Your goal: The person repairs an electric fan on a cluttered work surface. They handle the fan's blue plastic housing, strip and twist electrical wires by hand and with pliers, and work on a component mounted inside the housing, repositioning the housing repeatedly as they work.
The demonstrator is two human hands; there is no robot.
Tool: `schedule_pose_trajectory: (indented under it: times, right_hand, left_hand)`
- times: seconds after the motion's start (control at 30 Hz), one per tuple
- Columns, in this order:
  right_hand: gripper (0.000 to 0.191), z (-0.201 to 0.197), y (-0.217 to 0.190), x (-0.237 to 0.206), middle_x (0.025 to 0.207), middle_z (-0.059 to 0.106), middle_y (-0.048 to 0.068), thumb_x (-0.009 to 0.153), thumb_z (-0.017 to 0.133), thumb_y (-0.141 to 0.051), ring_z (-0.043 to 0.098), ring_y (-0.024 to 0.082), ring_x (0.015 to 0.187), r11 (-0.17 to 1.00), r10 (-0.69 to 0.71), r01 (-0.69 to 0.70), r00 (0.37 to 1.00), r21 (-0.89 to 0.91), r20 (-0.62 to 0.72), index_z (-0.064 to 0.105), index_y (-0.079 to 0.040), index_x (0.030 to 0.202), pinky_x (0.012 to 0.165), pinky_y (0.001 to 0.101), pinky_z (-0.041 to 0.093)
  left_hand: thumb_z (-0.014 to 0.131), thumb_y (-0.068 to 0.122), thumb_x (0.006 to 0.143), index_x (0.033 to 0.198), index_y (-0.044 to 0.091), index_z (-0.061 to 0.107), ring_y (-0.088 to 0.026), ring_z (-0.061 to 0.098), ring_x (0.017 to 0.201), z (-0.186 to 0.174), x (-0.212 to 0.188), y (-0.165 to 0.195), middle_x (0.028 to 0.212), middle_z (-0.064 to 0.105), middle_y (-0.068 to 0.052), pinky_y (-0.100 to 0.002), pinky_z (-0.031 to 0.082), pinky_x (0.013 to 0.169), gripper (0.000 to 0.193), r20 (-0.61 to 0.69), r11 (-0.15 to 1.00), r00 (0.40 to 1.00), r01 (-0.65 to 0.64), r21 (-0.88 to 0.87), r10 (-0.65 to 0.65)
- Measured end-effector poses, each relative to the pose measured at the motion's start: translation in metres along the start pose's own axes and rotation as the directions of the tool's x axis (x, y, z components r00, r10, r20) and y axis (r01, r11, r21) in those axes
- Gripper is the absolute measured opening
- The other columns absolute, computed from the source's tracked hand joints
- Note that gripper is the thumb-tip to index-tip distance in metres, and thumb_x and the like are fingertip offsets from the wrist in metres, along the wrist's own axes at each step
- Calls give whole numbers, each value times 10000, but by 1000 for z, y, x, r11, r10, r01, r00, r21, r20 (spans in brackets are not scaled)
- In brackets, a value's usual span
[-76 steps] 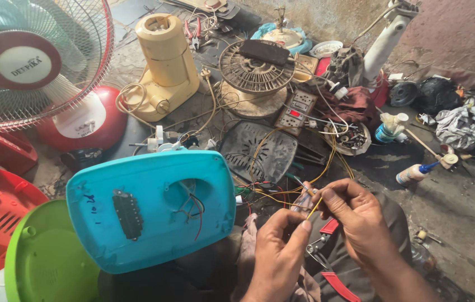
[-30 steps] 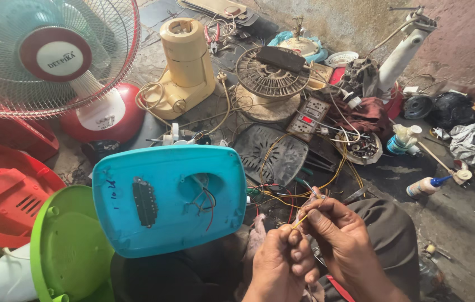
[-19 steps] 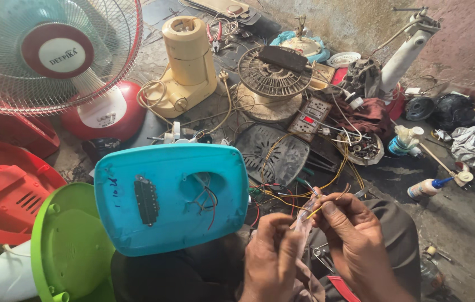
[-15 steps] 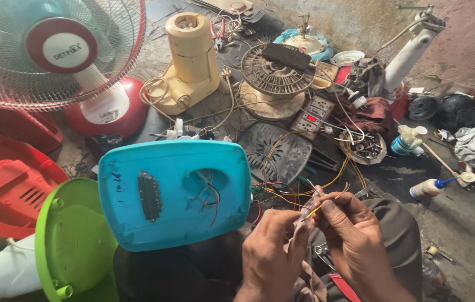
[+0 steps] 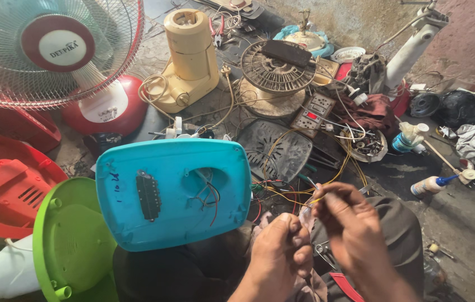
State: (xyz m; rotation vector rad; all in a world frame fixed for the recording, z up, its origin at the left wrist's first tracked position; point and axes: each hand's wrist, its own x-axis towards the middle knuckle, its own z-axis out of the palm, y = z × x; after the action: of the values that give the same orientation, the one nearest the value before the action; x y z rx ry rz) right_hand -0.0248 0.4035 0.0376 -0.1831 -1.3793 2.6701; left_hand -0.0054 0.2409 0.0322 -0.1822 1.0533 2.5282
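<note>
Two hands low in frame: our left hand [image 5: 279, 249] is curled shut around a thin wire end, our right hand [image 5: 346, 215] has its fingers [image 5: 327, 197] pinched narrow on a yellow wire [image 5: 299, 200], the two meeting just over our lap. We judge the step as joining or stripping wire ends; the next move calls for a steady pinch and keeping the strands lined up. The wire runs left toward the turquoise fan base [image 5: 173, 190], propped underside up just beside our left hand, loose leads [image 5: 208, 193] hanging from its opening. A green base [image 5: 72, 243] sits left of it. Farther out on the floor: dark grille [image 5: 282, 148], cream mixer base [image 5: 190, 56], table fan [image 5: 52, 50].
</note>
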Motion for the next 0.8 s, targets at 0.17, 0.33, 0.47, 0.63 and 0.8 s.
schedule_pose_trajectory:
  times: [0.17,0.33,0.47,0.63,0.8]
  right_hand:
    - [158,-15,-8,6,964,719,115,961,662,-49,657,167,867,972,-6,17,999,-235,49,706,33,1088,804,315,530]
    - [189,-19,3,2,919,730,53,901,675,-76,658,122,825,939,135,-118,990,-324,32,732,36,1041,765,290,534]
    - [203,-18,6,0,829,695,30,914,706,-111,611,106,748,872,166,-98,981,-480,103,767,36,1041,688,281,500]
    - [187,-16,2,-4,815,678,3,895,729,-113,594,84,754,826,206,-131,976,-548,76,770,21,1018,680,279,488]
    - [179,-7,7,-5,815,678,38,924,710,-90,599,103,760,910,189,-114,970,-399,155,755,54,1022,699,288,490]
  left_hand:
    - [570,206,1117,952,39,625,-123,483,648,-4,2,7,777,553,-86,-261,404,566,241,-7,841,918,-361,402,397]
    - [673,100,971,1126,13,695,-156,701,830,13,3,40,988,672,-78,-263,558,719,180,255,420,756,-572,705,603]
    - [734,104,904,1047,25,735,-131,694,767,28,7,56,953,670,-67,-269,566,673,163,195,540,850,-472,697,490]
    - [731,96,907,959,13,727,-111,666,751,23,11,52,901,678,-55,-244,534,652,98,178,512,847,-456,728,501]
    - [710,156,956,973,40,690,-65,613,729,6,23,33,866,700,-26,-236,500,620,119,-1,824,957,-250,508,291]
